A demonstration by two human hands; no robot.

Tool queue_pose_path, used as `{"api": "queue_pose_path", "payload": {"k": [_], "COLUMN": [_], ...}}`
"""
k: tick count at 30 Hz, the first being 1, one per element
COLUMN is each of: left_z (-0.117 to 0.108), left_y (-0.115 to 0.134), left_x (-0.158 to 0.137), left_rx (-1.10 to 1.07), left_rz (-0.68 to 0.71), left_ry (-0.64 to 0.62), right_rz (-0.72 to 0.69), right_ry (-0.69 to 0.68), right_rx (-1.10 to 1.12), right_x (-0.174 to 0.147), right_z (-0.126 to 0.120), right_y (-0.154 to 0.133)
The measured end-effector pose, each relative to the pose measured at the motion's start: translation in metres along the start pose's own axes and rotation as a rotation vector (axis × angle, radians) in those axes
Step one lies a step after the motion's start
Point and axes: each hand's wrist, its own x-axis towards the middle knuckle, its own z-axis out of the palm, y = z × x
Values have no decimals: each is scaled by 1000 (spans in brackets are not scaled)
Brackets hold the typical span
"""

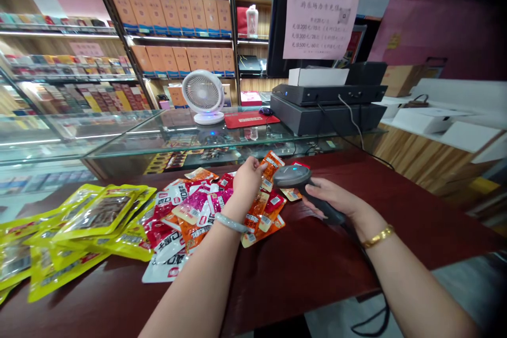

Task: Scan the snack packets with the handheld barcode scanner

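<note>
Scanner (297,175), grey with a small blue light on top, sits in the grip of the right hand (336,199), fingers wrapped about its handle, above the tabletop (317,274). Left hand (249,180) has its thumb and fingers closed at the left edge of an orange packet (272,166), near the scanner's head. Around and left of that hand lies a loose pile of red, orange, pink and white packets (190,206); farther left, yellow bags (99,214) overlap. On the far side, a glass case (154,131) carries a white fan (203,93), a red mat (245,119) with a dark mouse (266,111), and, at right, stacked black boxes (295,116).
</note>
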Motion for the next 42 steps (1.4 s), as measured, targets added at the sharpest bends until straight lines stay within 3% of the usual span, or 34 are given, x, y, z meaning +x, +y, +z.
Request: {"api": "queue_pose_path", "payload": {"k": [8,10,14,19,22,26,29,36,39,42], "left_z": [4,12,24,24,28,42,46,2,-10,-8], "left_y": [6,12,21,29,32,31,28,24,19,15], "left_x": [0,-3,-21,-40,-45,-51,-51,-22,-15,-14], "left_rx": [63,55,225,625,659,577,480,636,727,721], "left_rz": [-48,-29,269,462,540,606,676,454,405,428], "left_ry": [-58,-147,-375,-349,-366,-557,-606,-464,-517,-542], "right_rz": [-4,-20,-48,-71,-71,-50,-45,-40,-25,-16], "right_ry": [67,87,109,125,130,126,113,144,145,140], "right_rx": [35,47,65,45,47,55,62,86,86,63], "right_x": [-1,-2,-4,-5,-5,-5,-6,-7,-7,-7], "right_z": [-3,-5,-8,-7,-7,-7,-6,-5,-3,-1], "right_y": [0,-1,-2,-5,-5,-7,-8,-11,-12,-13]}}
